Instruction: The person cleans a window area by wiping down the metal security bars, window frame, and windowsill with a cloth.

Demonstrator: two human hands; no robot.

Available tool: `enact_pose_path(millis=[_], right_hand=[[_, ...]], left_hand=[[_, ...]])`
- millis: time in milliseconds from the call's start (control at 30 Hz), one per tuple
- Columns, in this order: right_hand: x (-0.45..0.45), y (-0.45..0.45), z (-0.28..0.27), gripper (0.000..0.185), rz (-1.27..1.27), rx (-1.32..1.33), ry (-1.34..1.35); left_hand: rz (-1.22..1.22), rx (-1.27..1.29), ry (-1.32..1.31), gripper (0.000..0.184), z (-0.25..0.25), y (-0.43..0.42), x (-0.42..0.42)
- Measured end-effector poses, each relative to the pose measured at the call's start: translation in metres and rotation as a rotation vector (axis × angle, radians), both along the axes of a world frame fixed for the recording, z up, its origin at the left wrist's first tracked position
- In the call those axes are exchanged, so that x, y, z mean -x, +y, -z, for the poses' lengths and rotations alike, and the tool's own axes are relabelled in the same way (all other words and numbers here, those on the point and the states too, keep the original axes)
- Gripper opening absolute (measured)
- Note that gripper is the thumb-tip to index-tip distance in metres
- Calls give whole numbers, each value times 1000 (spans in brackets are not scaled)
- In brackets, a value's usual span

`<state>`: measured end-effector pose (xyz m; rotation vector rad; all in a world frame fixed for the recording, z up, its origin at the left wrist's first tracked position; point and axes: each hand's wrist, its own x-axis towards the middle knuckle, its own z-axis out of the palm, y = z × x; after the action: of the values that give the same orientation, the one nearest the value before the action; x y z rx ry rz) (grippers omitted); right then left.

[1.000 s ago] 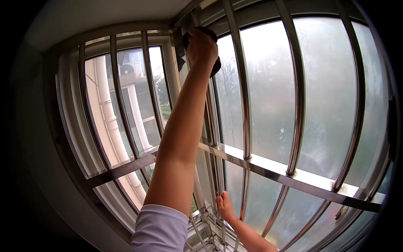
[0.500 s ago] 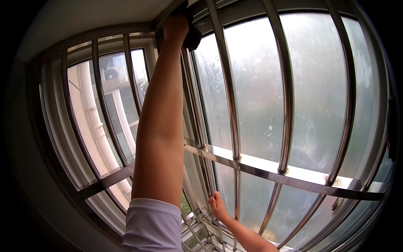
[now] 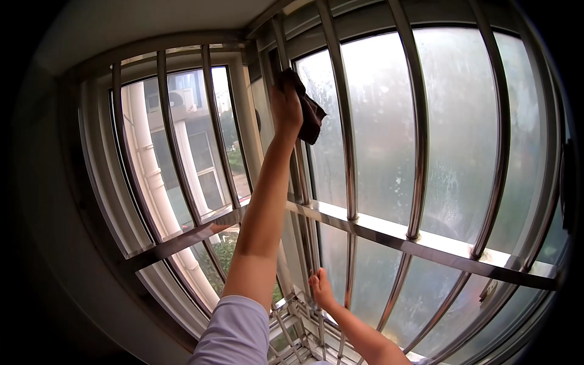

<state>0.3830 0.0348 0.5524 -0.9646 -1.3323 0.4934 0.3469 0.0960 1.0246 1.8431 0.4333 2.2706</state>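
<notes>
My left hand (image 3: 287, 111) is raised at the corner of the window bars, closed on a dark brown cloth (image 3: 311, 115). The cloth lies against an upright metal bar near the corner, and its loose end hangs to the right. Lower down, my right hand (image 3: 322, 289) is wrapped round an upright metal bar (image 3: 314, 243) below the horizontal rail (image 3: 377, 232). The fingers of my right hand are partly hidden behind the bar.
Upright bars stand before a fogged window (image 3: 383, 140) on the right. On the left, more bars cross a clear window, with a pipe (image 3: 159, 194) and an air-conditioner unit (image 3: 180, 103) outside. A metal lattice (image 3: 304, 328) is below.
My left hand first went up to the top corner with the cloth, then came down along the bar, lower than at the start. My right hand keeps its hold. The view shifted left and back.
</notes>
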Motion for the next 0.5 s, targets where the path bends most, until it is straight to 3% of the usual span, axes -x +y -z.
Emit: enact_pose_path(millis=[167,300,367,433,500], right_hand=[[1,3,3,20,25,-16,-14],[1,4,3,20,0,14,17],[1,4,3,20,-10,-29,-3],[-4,-2,-5,21,-12,20,-54],[-5,2,-2,21,-4,3,-69]], left_hand=[[79,10,22,25,92,3,1],[53,-121,144,28,162,-1,8],[27,-41,202,29,190,-23,20],[46,-115,60,33,189,-28,37],[5,-162,-255,34,180,-20,50]])
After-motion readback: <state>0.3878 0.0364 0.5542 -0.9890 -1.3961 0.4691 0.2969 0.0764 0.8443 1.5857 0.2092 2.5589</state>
